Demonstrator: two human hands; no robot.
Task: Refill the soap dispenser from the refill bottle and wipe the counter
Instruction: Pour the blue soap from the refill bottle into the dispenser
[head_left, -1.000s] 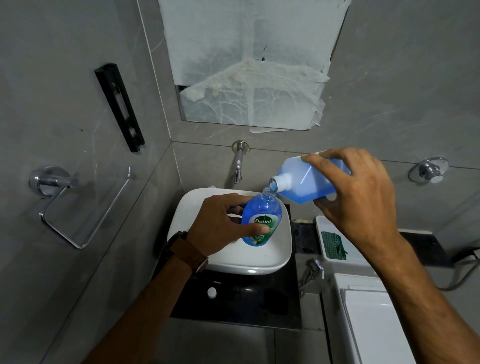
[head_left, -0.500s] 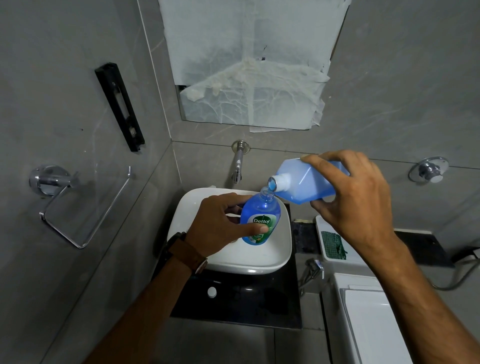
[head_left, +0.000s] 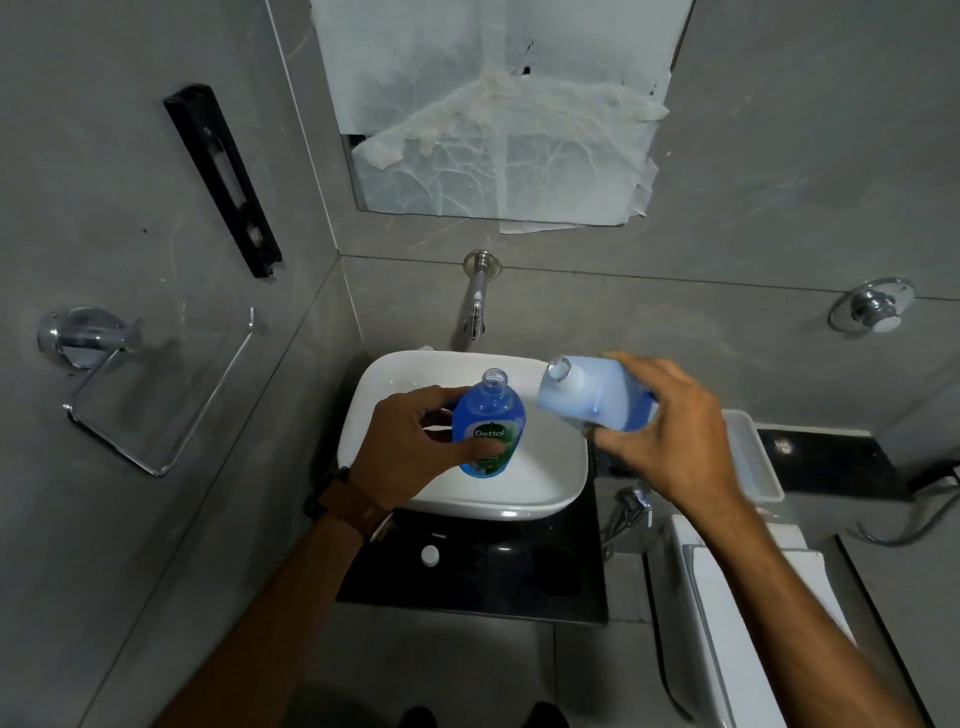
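A: Left hand (head_left: 410, 447) is wrapped around the blue soap dispenser (head_left: 488, 428), cap off, neck open, held upright over the white basin (head_left: 540, 483).

B: And the right hand (head_left: 675, 436) is clamped on the pale refill bottle (head_left: 592, 397), tipped nearly flat, spout just beside the dispenser's neck, not touching.

A: A small white cap (head_left: 430, 555) sits on the black tabletop (head_left: 519, 577) near its front edge, below the basin.

B: Wall tap (head_left: 475, 306) above the basin's back rim.
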